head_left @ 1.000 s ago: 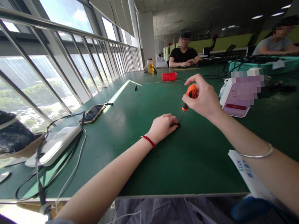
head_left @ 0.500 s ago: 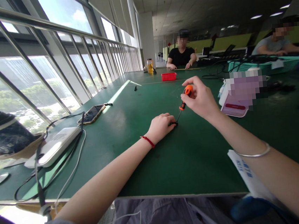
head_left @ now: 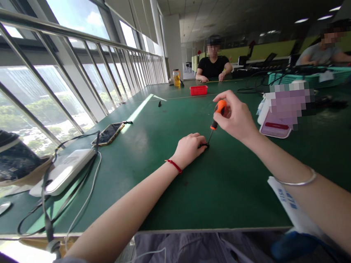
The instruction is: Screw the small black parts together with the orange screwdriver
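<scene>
My right hand grips the orange and black handle of a screwdriver, fingers wrapped around it from the side and top. The screwdriver leans, its thin metal shaft running down and left to a small black part on the green table. My left hand, closed, pins that part against the tabletop with its fingertips. Most of the part is hidden under the fingers, so its kind does not show. The screwdriver's tip meets the part or lies right at it.
Left of my arms lie a phone, a white power bank with cables and a cup. Farther back are a red bin, a small black piece and a jar. A teal basket stands right; two people sit beyond.
The screwdriver handle has turned slightly in my right hand, its black and orange pattern showing differently. My left hand and the black part stay in place.
</scene>
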Available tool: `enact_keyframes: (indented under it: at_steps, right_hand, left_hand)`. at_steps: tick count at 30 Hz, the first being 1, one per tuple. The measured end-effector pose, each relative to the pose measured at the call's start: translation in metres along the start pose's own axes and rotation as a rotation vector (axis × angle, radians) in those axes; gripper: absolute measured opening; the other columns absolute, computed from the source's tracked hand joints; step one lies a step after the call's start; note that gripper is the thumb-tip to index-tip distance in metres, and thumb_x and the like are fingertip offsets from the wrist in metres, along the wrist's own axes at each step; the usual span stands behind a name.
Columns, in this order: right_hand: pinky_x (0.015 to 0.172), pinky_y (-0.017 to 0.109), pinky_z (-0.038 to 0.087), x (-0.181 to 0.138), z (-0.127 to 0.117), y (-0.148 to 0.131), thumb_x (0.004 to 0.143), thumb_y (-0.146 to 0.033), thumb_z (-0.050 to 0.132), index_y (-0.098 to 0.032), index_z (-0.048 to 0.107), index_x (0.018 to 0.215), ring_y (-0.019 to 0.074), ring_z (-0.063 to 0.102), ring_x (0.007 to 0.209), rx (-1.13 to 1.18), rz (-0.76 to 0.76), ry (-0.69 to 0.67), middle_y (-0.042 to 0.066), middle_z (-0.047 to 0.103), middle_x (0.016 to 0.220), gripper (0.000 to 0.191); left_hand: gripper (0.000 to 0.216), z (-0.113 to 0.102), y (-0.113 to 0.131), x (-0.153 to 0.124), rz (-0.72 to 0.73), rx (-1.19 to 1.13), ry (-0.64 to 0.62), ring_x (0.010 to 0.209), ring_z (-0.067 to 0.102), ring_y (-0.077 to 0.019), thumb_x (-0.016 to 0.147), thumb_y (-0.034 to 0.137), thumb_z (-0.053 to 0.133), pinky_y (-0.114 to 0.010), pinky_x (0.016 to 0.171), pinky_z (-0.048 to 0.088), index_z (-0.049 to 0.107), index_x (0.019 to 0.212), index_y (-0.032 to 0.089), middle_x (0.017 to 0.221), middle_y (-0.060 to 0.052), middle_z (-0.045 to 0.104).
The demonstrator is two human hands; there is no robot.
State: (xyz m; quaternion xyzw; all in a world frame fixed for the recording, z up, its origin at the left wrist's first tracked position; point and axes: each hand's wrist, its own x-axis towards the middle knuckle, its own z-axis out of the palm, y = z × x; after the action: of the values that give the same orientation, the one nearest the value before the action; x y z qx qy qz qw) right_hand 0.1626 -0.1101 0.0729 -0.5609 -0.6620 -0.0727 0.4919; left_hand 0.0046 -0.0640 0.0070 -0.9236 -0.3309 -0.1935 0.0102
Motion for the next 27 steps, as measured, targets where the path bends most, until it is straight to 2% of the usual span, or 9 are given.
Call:
enact_keyframes:
  at_steps: [3, 8, 12, 16, 20, 22, 24, 27]
  right_hand:
    - [0.053, 0.027, 0.034, -0.001, -0.0005, -0.002, 0.07, -0.04, 0.058, -0.022, 0.052, 0.097, 0.0157, 0.051, 0.056, -0.026, -0.012, -0.009, -0.001, 0.057, 0.07, 0.033]
    - [0.051, 0.026, 0.029, -0.0023, 0.0005, -0.0052, 0.069, -0.06, 0.056, -0.024, 0.056, 0.083, 0.0179, 0.05, 0.056, -0.158, 0.041, 0.027, -0.001, 0.051, 0.057, 0.039]
    - [0.05, 0.026, 0.03, -0.0013, 0.002, -0.0039, 0.072, -0.054, 0.055, -0.023, 0.055, 0.067, 0.0157, 0.047, 0.054, -0.085, 0.059, -0.016, -0.001, 0.049, 0.053, 0.032]
    - [0.052, 0.026, 0.032, -0.0006, 0.0014, -0.0016, 0.07, -0.039, 0.056, -0.023, 0.058, 0.077, 0.0149, 0.047, 0.055, -0.039, 0.04, -0.004, -0.001, 0.054, 0.061, 0.018]
    - [0.054, 0.026, 0.032, -0.0018, 0.0, -0.0024, 0.07, -0.048, 0.057, -0.023, 0.056, 0.093, 0.0167, 0.051, 0.058, -0.085, 0.008, 0.039, -0.001, 0.056, 0.065, 0.034]
    - [0.053, 0.026, 0.032, -0.0023, -0.0001, -0.0035, 0.069, -0.054, 0.057, -0.022, 0.055, 0.095, 0.0176, 0.052, 0.058, -0.122, 0.009, 0.062, -0.002, 0.054, 0.062, 0.041]
    - [0.053, 0.026, 0.031, -0.0025, 0.0004, -0.004, 0.07, -0.057, 0.055, -0.023, 0.056, 0.089, 0.0176, 0.051, 0.057, -0.15, 0.026, 0.071, -0.002, 0.053, 0.059, 0.04]
    - [0.054, 0.027, 0.032, -0.002, 0.0017, -0.0026, 0.073, -0.053, 0.054, -0.023, 0.057, 0.077, 0.0172, 0.05, 0.057, -0.131, 0.042, 0.052, -0.001, 0.052, 0.057, 0.03]
  left_hand:
    - [0.013, 0.0002, -0.0004, 0.0001, 0.001, 0.005, -0.001, 0.086, 0.058, -0.0167, 0.083, 0.027, 0.054, -0.023, 0.066, 0.044, 0.064, 0.089, 0.021, 0.09, -0.001, 0.062]
    - [0.012, -0.0007, 0.0002, 0.0001, 0.004, 0.008, 0.002, 0.086, 0.058, -0.0166, 0.083, 0.027, 0.054, -0.024, 0.067, 0.045, 0.064, 0.089, 0.021, 0.089, -0.001, 0.062]
    - [0.013, -0.0017, 0.0005, 0.0002, -0.003, 0.006, -0.005, 0.086, 0.058, -0.0167, 0.083, 0.027, 0.054, -0.023, 0.066, 0.044, 0.064, 0.088, 0.021, 0.089, -0.001, 0.062]
    - [0.012, -0.0016, -0.0003, 0.0001, 0.004, 0.009, -0.007, 0.086, 0.058, -0.0166, 0.082, 0.027, 0.055, -0.023, 0.065, 0.044, 0.064, 0.089, 0.021, 0.09, -0.001, 0.062]
    - [0.012, -0.0008, -0.0014, -0.0002, 0.006, 0.014, 0.001, 0.086, 0.058, -0.0166, 0.082, 0.027, 0.055, -0.023, 0.065, 0.044, 0.064, 0.089, 0.021, 0.089, -0.001, 0.062]
    - [0.012, -0.0004, -0.0014, -0.0003, 0.008, 0.011, 0.005, 0.086, 0.058, -0.0165, 0.082, 0.027, 0.055, -0.023, 0.065, 0.044, 0.064, 0.089, 0.021, 0.089, -0.001, 0.062]
    - [0.012, -0.0004, -0.0012, -0.0004, 0.012, 0.006, 0.007, 0.086, 0.058, -0.0165, 0.082, 0.027, 0.055, -0.023, 0.066, 0.044, 0.063, 0.089, 0.021, 0.089, -0.001, 0.062]
    - [0.012, -0.0013, -0.0004, -0.0004, 0.008, -0.002, 0.0, 0.086, 0.058, -0.0168, 0.082, 0.026, 0.055, -0.023, 0.067, 0.045, 0.064, 0.089, 0.021, 0.089, -0.002, 0.062]
